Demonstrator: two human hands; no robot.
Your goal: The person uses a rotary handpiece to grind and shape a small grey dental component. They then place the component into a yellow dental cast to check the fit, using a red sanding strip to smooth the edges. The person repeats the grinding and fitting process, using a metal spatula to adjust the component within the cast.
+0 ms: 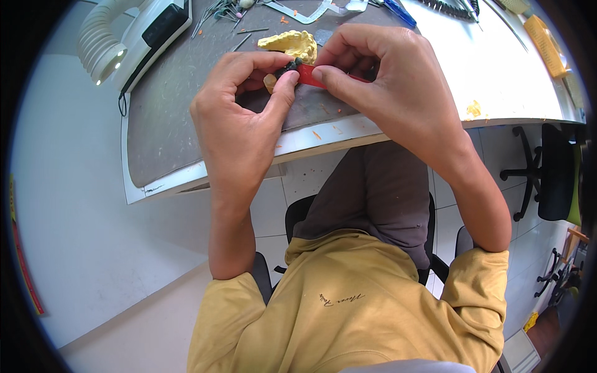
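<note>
My left hand (pixel 233 118) is closed, thumb and index finger pinching a small dark green piece (pixel 290 66). Beneath those fingertips shows a tan, rounded lump (pixel 270 82); whether it is joined to the green piece I cannot tell. A thin red strip (pixel 306 76) is pinched between the thumb and fingers of my right hand (pixel 404 81), its near end right against the green piece. Part of the strip is hidden by my right fingers. Just beyond both hands lies a pale yellow dental cast (pixel 291 43) with a ridged, curved edge.
A grey mat (pixel 168 124) covers the bench, with orange shavings (pixel 316 135) near its front edge. Slim metal tools (pixel 253 30), a clear curved ruler (pixel 305 15) and a blue pen (pixel 398 12) lie farther back. A white ribbed hose (pixel 99 46) and a white device (pixel 158 37) stand at left.
</note>
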